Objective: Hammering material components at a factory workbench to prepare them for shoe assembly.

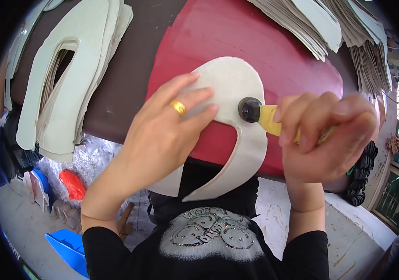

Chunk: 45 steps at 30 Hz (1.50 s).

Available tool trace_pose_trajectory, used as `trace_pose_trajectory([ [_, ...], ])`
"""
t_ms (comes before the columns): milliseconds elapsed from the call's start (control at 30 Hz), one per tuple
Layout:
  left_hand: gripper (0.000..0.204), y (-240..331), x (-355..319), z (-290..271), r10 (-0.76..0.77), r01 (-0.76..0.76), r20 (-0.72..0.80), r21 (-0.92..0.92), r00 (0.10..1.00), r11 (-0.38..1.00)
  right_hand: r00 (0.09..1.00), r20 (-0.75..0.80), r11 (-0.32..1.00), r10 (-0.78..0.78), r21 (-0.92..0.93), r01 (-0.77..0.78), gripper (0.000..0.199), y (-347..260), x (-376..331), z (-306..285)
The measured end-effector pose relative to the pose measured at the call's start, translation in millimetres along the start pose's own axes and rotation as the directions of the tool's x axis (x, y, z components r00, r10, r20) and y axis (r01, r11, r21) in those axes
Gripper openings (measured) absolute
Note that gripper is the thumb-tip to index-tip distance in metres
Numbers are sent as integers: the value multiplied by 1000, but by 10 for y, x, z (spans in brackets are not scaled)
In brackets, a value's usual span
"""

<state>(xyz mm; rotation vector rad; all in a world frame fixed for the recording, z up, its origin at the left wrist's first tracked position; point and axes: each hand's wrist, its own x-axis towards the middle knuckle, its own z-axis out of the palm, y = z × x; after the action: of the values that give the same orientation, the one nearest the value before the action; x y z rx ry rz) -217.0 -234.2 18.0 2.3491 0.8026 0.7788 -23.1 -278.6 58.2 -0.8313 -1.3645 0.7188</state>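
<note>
A pale off-white, U-shaped cut piece, like a shoe-upper part, lies on a red work mat. Its two legs point toward me and hang past the mat's near edge. My left hand, with a gold ring, rests on the left side of this piece, fingers stretched and slightly spread. In my closed right hand is a hammer with a round black head and a yellow handle. The hammer's head is over the right side of the piece, where the curve meets the right leg; whether it touches cannot be told.
A stack of similar U-shaped pieces hangs over the brown table's left edge. More stacked pieces sit at the far right. Black coils hang at right. Below left are clear plastic wrap, a red bag and a blue plastic container.
</note>
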Motion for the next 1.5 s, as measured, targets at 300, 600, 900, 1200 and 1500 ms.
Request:
trace_pose_trajectory([
  [300,17,136,97,304,179,-162,113,-143,977,976,997,-47,990,53,131,-46,34,-436,-184,-226],
  [600,11,215,139,137,192,-146,214,-213,958,966,971,-237,994,36,-91,-59,32,-218,-350,-294],
  [900,9,316,176,329,44,-39,62,-84,997,996,969,-230,992,93,-57,-109,32,-319,-367,-292],
  [1200,12,285,142,285,58,-54,51,-80,997,995,979,-104,985,174,13,-174,30,-468,-315,-181],
  [1500,10,309,27,386,63,-63,-49,7,997,998,977,-34,978,210,9,-210,29,-404,-203,-122],
])
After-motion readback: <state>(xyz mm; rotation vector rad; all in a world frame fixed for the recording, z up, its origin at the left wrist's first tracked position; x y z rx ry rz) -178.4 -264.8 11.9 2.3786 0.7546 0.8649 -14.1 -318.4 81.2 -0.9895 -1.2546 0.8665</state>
